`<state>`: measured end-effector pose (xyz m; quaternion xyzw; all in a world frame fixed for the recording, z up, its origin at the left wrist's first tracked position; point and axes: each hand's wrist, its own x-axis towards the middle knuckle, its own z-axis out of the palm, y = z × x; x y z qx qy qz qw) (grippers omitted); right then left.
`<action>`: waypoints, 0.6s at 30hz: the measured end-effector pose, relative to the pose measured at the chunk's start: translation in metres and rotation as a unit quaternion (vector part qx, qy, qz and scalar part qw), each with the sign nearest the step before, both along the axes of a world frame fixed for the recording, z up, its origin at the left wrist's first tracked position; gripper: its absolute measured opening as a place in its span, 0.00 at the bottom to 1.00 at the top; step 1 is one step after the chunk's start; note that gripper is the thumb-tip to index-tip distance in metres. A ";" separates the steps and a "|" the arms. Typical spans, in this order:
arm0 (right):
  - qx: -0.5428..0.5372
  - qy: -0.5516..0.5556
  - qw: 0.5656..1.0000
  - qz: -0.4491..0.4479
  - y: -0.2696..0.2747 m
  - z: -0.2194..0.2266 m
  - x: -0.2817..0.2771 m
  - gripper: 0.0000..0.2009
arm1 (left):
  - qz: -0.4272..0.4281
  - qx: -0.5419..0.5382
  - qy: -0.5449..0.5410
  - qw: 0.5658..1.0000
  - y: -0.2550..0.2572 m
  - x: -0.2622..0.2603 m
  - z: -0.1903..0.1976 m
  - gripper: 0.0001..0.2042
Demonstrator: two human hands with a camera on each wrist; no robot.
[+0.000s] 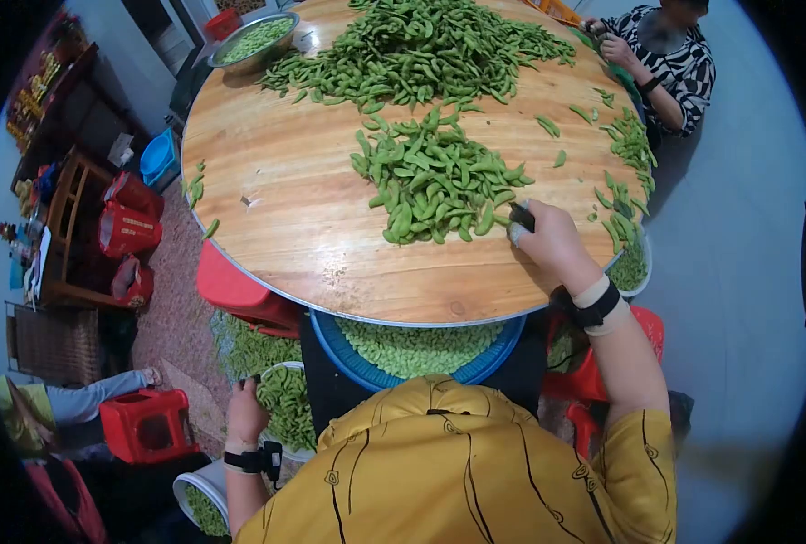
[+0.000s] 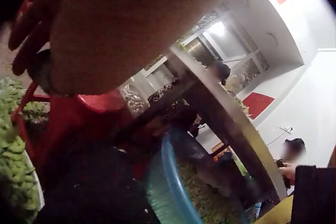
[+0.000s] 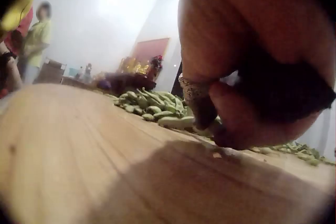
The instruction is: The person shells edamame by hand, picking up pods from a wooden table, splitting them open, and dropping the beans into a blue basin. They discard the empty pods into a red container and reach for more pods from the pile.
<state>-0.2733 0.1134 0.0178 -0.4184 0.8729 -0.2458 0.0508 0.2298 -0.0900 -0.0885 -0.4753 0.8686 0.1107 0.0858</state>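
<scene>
On the round wooden table (image 1: 303, 218) lies a small heap of green pods (image 1: 439, 177). At its right edge, my right hand (image 1: 548, 238) pinches a pod; a dark wrap covers part of the fingers. The right wrist view shows the hand (image 3: 252, 77) low over the wood, thumb and fingertip together at a pod (image 3: 176, 122). Down at the left, my left hand (image 1: 247, 415) is over a white bucket of pods (image 1: 285, 408), with something dark at its fingers. In the left wrist view the hand's (image 2: 100, 40) fingers are bent and partly hidden.
A bigger pod pile (image 1: 421, 54) and a metal bowl of beans (image 1: 256, 41) stand farther back. A blue basket of shelled beans (image 1: 330, 349) sits below the table's near edge. Red stools (image 1: 149, 426) flank me. Another person (image 1: 666, 63) handles something green at the right.
</scene>
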 end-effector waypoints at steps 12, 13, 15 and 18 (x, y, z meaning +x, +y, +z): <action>-0.053 -0.413 0.908 0.052 0.023 0.007 0.042 0.09 | -0.245 0.109 0.321 0.908 0.039 -0.180 0.125 0.16; -0.081 -0.415 0.899 0.113 0.022 0.005 0.052 0.08 | -0.279 0.113 0.348 0.888 0.048 -0.200 0.137 0.17; -0.022 -0.417 0.895 0.154 0.025 0.025 0.069 0.11 | -0.324 0.139 0.390 0.851 0.067 -0.232 0.150 0.18; -0.052 -0.452 0.877 0.158 0.031 0.031 0.086 0.10 | -0.429 0.156 0.297 0.838 0.076 -0.257 0.141 0.14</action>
